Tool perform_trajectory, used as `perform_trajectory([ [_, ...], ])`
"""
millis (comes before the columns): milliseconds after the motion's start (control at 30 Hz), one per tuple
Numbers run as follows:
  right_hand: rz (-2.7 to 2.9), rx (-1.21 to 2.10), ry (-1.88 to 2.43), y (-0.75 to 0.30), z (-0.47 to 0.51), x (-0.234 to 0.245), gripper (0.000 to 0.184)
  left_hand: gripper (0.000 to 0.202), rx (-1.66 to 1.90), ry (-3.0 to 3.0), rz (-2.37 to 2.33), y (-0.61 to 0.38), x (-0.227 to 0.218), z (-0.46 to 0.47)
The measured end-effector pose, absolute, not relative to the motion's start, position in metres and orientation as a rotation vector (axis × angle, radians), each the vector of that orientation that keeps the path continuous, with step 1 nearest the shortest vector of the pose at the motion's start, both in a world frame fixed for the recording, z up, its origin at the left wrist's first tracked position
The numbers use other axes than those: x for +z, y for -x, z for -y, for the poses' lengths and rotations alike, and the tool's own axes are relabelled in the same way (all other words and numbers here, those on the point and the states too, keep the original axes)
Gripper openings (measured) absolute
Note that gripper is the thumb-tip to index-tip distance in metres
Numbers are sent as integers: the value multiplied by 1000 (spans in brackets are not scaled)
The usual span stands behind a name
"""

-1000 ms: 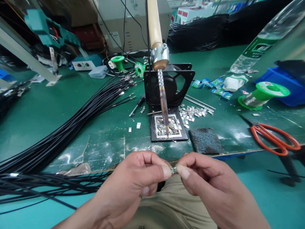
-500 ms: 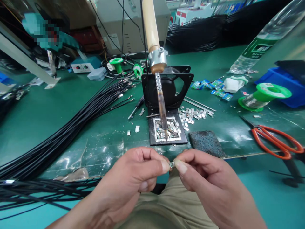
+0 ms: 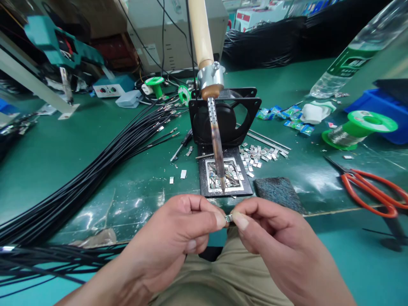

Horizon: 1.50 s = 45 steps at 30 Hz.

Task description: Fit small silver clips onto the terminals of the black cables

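Between my two hands is a small silvery metal connector (image 3: 228,218), pinched at both ends just in front of the bench edge. My left hand (image 3: 181,229) grips its left end with thumb and forefinger. The thumb and forefinger of my right hand (image 3: 270,233) are closed on its right end. Fingertips cover most of the part, so its details are hidden. Just beyond my hands, a soldering iron (image 3: 216,144) points tip-down over a square metal tray (image 3: 208,187) of small metal pieces. A pile of loose connectors (image 3: 259,155) lies to the tray's right.
A bundle of black cables (image 3: 105,165) runs along the left. Behind the iron stands a black fan (image 3: 219,119). A dark sponge pad (image 3: 277,193), red-handled scissors (image 3: 366,187), a solder spool (image 3: 347,131) and a water bottle (image 3: 347,63) are on the right.
Both hands keep their pinch on the connector, almost unmoved. The view has shifted slightly, and items on the right appear a little farther right.
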State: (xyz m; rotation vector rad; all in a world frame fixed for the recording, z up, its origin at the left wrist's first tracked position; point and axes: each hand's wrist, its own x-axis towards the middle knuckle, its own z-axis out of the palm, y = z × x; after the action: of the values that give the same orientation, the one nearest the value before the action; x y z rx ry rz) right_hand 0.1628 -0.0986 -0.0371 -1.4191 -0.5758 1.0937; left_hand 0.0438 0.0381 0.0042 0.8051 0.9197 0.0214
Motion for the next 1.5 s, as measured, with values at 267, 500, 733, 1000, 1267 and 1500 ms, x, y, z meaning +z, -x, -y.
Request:
perform_trajectory([
  [267,619,1079,1436,-169,95,-36,32,28,-17,-858,-956,-47,6,-41],
  [500,603,1040,1426,-171,87,-35,29,33,17,-851,-903,-53,5,-46],
  [733,596,988,1423,-172,81,-34,28,21,19,-857,-879,-56,4,-52],
  [1000,573,958,1420,-172,73,-31,29,19,21,-860,-877,-60,3,-56],
  [1267,567,937,1409,-172,71,-30,30,17,44,-848,-878,-61,5,-57],
  [1500,557,939,1424,-171,72,-32,32,16,46,-856,-875,-61,6,-57],
])
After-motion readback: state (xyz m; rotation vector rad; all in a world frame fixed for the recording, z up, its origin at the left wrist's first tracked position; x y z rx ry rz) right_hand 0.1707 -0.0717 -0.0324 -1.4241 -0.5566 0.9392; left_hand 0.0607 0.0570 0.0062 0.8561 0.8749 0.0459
